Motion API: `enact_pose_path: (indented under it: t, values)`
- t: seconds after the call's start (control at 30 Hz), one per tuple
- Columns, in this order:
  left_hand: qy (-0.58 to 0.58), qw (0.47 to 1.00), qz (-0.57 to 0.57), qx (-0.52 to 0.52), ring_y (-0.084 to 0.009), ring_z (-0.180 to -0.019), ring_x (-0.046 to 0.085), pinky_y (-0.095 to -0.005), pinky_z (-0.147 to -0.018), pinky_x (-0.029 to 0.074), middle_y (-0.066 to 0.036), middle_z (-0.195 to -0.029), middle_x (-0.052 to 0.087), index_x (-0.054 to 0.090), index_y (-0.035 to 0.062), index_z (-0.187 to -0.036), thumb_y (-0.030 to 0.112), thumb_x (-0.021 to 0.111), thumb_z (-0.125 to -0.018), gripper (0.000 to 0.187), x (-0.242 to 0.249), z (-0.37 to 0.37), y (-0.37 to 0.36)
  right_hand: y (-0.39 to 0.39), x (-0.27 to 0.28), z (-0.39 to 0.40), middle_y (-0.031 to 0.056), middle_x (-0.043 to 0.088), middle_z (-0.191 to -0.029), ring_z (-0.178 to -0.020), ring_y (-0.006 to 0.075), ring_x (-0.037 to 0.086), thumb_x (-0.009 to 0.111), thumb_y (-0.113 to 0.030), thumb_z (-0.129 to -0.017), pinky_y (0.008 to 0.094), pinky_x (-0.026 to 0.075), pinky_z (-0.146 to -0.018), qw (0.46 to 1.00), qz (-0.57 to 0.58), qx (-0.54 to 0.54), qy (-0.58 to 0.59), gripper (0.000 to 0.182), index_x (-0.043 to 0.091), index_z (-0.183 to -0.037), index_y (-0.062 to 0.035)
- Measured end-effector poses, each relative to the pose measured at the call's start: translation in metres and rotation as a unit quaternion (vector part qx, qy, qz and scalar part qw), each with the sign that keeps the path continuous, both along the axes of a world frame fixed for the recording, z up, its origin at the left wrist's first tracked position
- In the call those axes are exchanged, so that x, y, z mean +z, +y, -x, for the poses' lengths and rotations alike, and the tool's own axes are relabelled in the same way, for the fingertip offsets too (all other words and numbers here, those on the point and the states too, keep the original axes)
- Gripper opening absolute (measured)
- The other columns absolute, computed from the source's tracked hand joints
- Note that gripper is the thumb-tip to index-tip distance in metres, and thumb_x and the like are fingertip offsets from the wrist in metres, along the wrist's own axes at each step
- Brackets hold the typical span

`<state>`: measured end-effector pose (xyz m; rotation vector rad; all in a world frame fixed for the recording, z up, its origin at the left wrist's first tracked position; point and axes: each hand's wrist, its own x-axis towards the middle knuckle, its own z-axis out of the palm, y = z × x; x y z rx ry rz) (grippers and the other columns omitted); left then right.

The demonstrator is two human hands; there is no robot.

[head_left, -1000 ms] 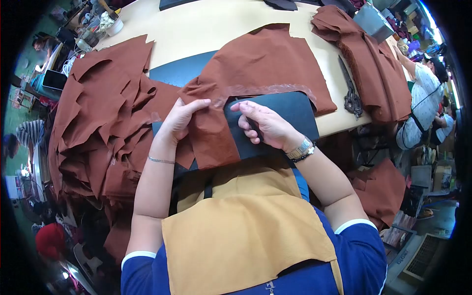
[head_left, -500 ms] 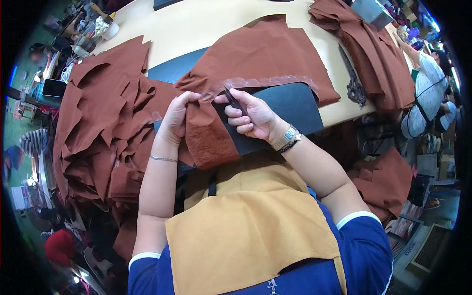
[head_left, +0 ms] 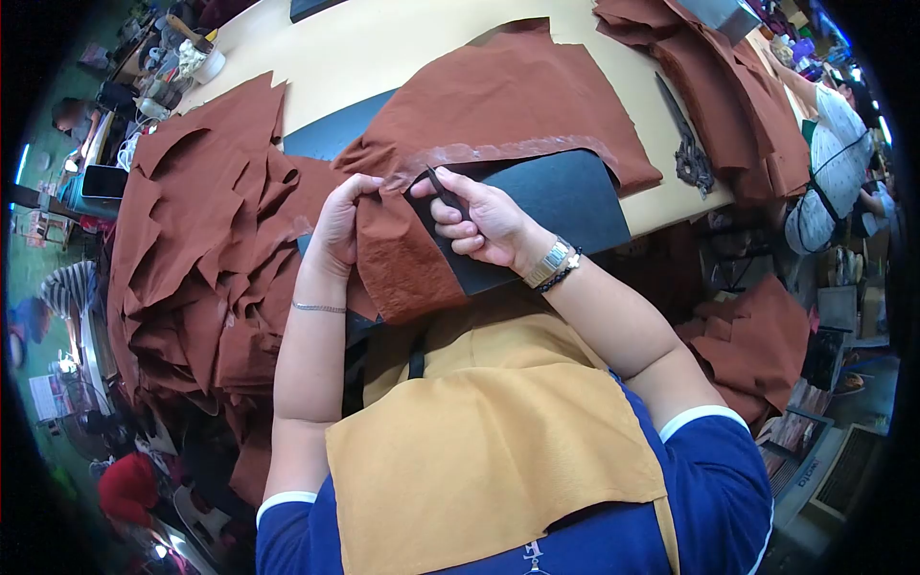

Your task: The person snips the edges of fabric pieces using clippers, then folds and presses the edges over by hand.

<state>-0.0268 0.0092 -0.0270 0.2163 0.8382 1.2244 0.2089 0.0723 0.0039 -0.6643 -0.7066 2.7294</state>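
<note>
A reddish-brown fabric piece [head_left: 508, 101] lies over the dark board [head_left: 565, 196], a pale shiny strip running along its edge. My left hand [head_left: 343, 222] pinches that fabric at a fold, its fingertips closed near the strip's left end. Part of the piece hangs down toward my apron, between my hands. In my right hand [head_left: 484, 222] are small dark snips [head_left: 446, 198], gripped in curled fingers with the pointed tip up and left. That tip is close to the strip, just right of my left fingertips.
A heap of similar brown pieces [head_left: 196, 240] covers the table's left side. Large dark scissors [head_left: 685, 139] lie at right, beside another brown stack [head_left: 714, 96]. A white container [head_left: 206, 65] stands at the back left. One person [head_left: 839, 144] is at the far right.
Both hands have shifted slightly left in view, still on the fabric and the snips. The whole scene has moved a little with the camera.
</note>
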Motion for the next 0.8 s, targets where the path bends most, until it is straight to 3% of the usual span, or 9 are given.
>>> enact_pose_path:
  t: [0.8]
  values:
    - [-0.047,0.999,0.000,0.018,-0.0184,-0.079,0.068,-0.0306,-0.077,0.056,-0.009,-0.086,0.070,0.063,0.0002,-0.093,0.011,0.054,-0.088,0.014,-0.007,0.003,0.002,-0.005,0.003,0.001,-0.0048,0.042,-0.068,-0.048,0.0012,0.032,0.040,-0.041,-0.106,0.0154,0.025,-0.039,1.000,-0.008,-0.013,0.000,0.037,0.053,-0.111,-0.0075]
